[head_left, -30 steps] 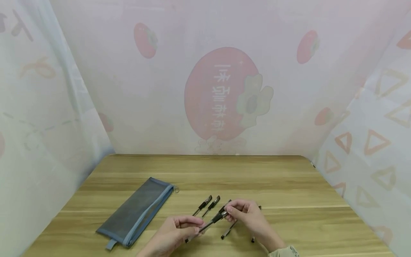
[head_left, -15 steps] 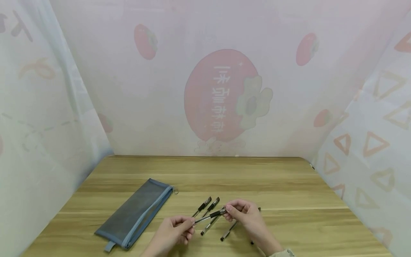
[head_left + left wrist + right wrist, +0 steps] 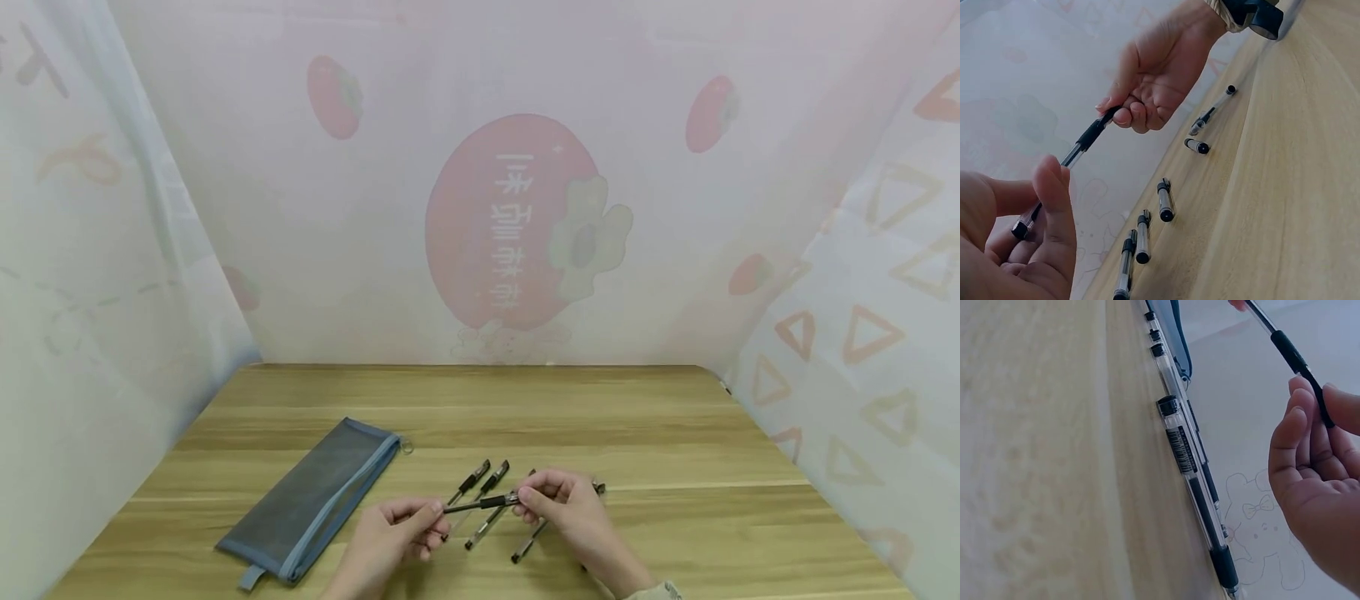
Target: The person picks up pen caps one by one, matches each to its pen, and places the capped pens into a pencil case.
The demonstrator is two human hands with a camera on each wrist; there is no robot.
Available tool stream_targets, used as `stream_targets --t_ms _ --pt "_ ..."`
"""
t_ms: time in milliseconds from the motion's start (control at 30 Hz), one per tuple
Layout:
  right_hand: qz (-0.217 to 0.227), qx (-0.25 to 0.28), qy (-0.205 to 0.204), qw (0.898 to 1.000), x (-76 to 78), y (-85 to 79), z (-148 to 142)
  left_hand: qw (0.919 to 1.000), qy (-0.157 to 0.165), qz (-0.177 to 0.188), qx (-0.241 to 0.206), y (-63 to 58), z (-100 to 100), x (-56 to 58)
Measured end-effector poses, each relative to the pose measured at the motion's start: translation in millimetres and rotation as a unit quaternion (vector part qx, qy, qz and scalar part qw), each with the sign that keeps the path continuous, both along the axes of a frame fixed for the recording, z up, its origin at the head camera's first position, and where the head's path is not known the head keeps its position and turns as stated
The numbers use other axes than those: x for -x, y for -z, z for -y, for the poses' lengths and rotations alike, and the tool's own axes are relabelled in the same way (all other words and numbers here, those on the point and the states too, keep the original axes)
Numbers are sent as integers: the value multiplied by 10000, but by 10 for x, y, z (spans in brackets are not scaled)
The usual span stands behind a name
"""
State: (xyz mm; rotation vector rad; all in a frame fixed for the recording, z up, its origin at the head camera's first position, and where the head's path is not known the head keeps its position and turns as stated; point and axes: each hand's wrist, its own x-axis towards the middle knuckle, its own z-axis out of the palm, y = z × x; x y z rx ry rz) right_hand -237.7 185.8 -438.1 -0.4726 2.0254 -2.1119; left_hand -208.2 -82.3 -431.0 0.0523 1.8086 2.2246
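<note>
Between my two hands a black gel pen (image 3: 495, 502) with a clear barrel is held above the table, lying almost level. My left hand (image 3: 390, 533) pinches the barrel near its tail, and the black end plug (image 3: 1020, 230) pokes out past the fingers in the left wrist view. At the other end, my right hand (image 3: 570, 512) pinches the black clip end between thumb and fingertips; those fingers partly cover it. Several similar pens (image 3: 1165, 200) lie beneath and behind the hands. One pen (image 3: 1188, 469) shows a barcode label in the right wrist view.
A blue-grey mesh pencil case (image 3: 300, 500) lies on the left of the wooden table (image 3: 637, 425), its zip side towards the pens. A small ring (image 3: 407, 446) hangs at its far corner. Printed fabric sheets (image 3: 375, 250) enclose the back and sides.
The held pen has swung from a steep slant to nearly level. My left hand has moved left and slightly up with the tail end; my right hand has stayed almost in place.
</note>
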Motion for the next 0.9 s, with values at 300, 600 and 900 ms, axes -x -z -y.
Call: stream_targets --t_ms 300,600,900 --pt "23 -12 56 10000 -9 -14 23 9999 106 -31 -33 -6 28 -13" --pt "-69 -9 36 10000 -9 -22 33 9999 60 -119 -30 -7 18 -18" --pt "-168 24 66 9998 -10 -22 35 9998 109 -145 -92 -4 7 -6"
